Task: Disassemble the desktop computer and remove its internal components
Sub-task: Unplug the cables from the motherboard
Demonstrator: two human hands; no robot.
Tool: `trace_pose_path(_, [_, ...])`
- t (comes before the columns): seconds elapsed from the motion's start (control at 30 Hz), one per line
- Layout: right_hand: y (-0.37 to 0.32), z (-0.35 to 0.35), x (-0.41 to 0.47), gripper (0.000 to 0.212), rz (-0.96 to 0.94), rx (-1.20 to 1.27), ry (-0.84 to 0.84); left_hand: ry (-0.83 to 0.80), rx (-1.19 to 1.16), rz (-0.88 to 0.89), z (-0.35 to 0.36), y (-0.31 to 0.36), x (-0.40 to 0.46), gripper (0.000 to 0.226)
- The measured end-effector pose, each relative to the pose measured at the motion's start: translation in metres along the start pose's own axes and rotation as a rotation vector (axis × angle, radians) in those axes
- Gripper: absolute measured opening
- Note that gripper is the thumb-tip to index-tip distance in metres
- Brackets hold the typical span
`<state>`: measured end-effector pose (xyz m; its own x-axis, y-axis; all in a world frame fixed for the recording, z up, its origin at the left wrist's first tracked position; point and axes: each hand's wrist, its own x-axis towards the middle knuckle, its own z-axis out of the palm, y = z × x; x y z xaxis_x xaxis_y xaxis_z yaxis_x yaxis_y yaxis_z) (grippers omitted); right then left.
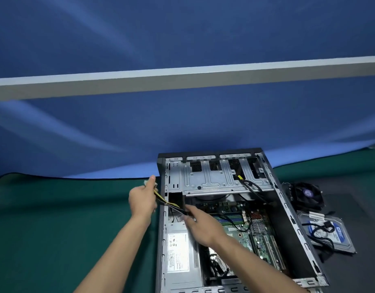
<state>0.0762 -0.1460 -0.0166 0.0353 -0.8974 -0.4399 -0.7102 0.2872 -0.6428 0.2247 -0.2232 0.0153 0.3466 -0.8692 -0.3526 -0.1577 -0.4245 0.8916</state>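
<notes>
An open desktop case point(288, 199) lies on its side on the green mat point(55, 218). Inside it are the silver power supply point(180, 250), the green motherboard point(243, 225) and a metal drive cage point(220, 178). My left hand point(143, 199), just outside the case's left wall, grips a white connector at the end of a yellow-and-black cable bundle point(163, 200). My right hand point(201, 225) pinches the same bundle lower down, above the power supply. The bundle stretches between both hands.
To the right of the case lie a black cooling fan point(307, 195) and a hard drive with a blue label point(328, 233) with loose black cables over it. A blue backdrop with a grey bar point(182, 78) rises behind the mat.
</notes>
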Motion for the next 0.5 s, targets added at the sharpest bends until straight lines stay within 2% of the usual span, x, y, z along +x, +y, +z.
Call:
trace_pose_path(0.07, [-0.005,0.001,0.007,0.048,-0.017,-0.051,-0.007,0.078,0.053,-0.052,0.005,-0.005,0.008,0.056])
trace_pose_path(0.17, [-0.008,0.002,0.019,0.038,-0.014,-0.062,0.029,0.133,0.179,-0.036,0.016,-0.01,0.008,0.061])
trace_pose_path(0.27, [-0.012,0.007,0.029,0.022,-0.037,-0.043,0.121,0.134,0.307,0.034,0.031,-0.017,-0.001,0.05])
trace_pose_path(0.33, [-0.013,0.01,0.033,0.019,-0.087,-0.05,0.157,0.165,0.426,0.116,0.036,-0.024,-0.008,0.038])
trace_pose_path(0.4, [-0.014,0.009,0.035,0.021,-0.148,-0.08,0.121,0.188,0.486,0.202,0.038,-0.031,-0.011,0.034])
trace_pose_path(0.5, [-0.012,-0.001,0.04,0.022,-0.25,-0.22,-0.011,0.193,0.523,0.306,0.04,-0.036,-0.012,0.039])
